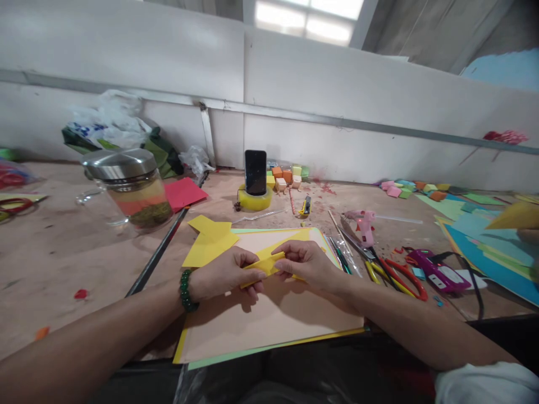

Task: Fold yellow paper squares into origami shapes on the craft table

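Note:
My left hand (225, 275), with a green bead bracelet (185, 292) on its wrist, and my right hand (307, 262) both pinch a small yellow paper piece (266, 264) between them. The fingers of each hand are closed on it. The hands hover just over a peach sheet (269, 320) that tops a stack of coloured sheets at the table's front edge. Two loose yellow paper pieces (209, 241) lie just left of the stack.
A glass jar with a steel lid (132, 188) stands at the left. A phone (255, 172) leans upright in a yellow tape roll (254, 199). At the right lie a pink glue gun (365, 225), scissors (393, 275), a purple tool (435, 272) and blue sheets (492, 247).

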`<state>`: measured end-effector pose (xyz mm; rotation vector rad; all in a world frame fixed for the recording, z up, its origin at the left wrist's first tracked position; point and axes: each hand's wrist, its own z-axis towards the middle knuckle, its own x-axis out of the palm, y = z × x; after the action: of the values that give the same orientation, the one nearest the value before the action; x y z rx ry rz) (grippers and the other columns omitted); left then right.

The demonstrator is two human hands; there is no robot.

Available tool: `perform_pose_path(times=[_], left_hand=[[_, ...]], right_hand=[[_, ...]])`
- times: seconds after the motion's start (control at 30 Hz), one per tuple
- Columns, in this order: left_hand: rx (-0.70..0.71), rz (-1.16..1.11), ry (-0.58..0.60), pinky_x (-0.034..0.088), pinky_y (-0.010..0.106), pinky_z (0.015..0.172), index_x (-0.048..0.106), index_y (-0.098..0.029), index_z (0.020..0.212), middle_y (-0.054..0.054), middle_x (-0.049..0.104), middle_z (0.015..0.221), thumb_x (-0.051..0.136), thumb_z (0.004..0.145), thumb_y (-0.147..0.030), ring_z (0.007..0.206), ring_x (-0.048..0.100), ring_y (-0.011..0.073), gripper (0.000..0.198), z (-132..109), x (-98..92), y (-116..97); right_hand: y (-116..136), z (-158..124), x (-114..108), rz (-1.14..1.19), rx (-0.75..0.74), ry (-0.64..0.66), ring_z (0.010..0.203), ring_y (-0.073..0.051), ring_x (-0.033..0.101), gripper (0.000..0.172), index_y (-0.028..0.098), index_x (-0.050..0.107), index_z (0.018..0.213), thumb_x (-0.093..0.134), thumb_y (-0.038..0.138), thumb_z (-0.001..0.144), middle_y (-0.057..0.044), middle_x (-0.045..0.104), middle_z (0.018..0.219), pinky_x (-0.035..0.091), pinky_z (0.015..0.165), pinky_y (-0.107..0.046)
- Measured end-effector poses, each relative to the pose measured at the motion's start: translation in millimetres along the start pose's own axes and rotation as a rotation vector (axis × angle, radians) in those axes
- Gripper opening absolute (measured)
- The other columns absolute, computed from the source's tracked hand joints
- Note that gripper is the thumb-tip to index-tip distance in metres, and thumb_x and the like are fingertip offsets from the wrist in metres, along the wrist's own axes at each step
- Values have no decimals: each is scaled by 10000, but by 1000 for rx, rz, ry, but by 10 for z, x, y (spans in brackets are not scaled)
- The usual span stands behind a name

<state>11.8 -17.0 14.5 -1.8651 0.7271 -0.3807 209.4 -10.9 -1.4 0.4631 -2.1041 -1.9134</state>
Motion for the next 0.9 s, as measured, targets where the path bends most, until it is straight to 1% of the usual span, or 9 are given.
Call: perform_pose_path(times=[0.1,0.2,0.37,0.43,0.5,0.6,0.67,0.8,0.9], left_hand=[[-4,28,-6,415,188,411,559,-149,635,-1,649,534,707,687,-431,459,635,137,323,-2,-10,-14],[18,68,-28,391,179,397,556,-155,646,-11,645,525,700,693,-404,449,625,128,292,2,-8,-12],[3,108,-39,317,160,344,572,-153,694,-5,657,568,680,689,-429,453,628,125,296,19,30,24],[-1,105,-37,311,151,344,567,-150,690,1,662,592,685,687,-447,469,636,121,319,21,42,27],[15,77,-27,351,153,368,561,-148,675,3,658,594,692,685,-494,472,632,115,370,21,49,23],[52,-30,-11,469,202,449,563,-149,674,-1,650,601,703,640,-610,469,627,118,484,23,56,22],[57,-54,1,486,216,467,561,-149,673,1,653,599,700,623,-651,462,626,120,523,23,57,26],[38,54,15,405,172,414,557,-149,656,6,648,541,680,685,-603,459,627,119,471,17,41,32],[27,94,8,373,165,394,558,-151,655,8,650,532,669,708,-554,474,639,128,421,11,28,34]], right_hand=[[9,-13,-6,-17,-16,17,533,-100,589,386,158,638,849,799,406,601,27,649,607,489,540,-233],[15,-15,-7,-31,-49,61,551,-92,565,356,149,649,815,787,420,629,23,634,623,453,524,-212],[-38,15,-6,-62,-43,16,520,-81,536,299,145,642,699,771,409,644,18,620,613,437,503,-208],[-68,29,-12,-79,-50,-2,503,-82,536,283,145,641,679,771,392,636,17,620,595,437,489,-209],[-90,36,-19,-94,-64,-23,496,-84,539,270,146,651,694,768,383,638,16,624,591,434,474,-205],[-106,34,-24,-109,-78,-21,499,-87,547,278,146,658,711,769,391,641,10,636,605,448,480,-208],[-114,28,-23,-107,-91,-9,511,-92,556,285,149,664,734,771,396,643,6,646,622,460,493,-213],[-135,19,-17,-147,-135,-9,520,-98,547,250,158,673,759,761,366,651,8,638,616,433,472,-207],[-150,16,-15,-191,-167,-15,513,-97,530,203,163,677,759,740,332,666,15,623,607,416,470,-210]])
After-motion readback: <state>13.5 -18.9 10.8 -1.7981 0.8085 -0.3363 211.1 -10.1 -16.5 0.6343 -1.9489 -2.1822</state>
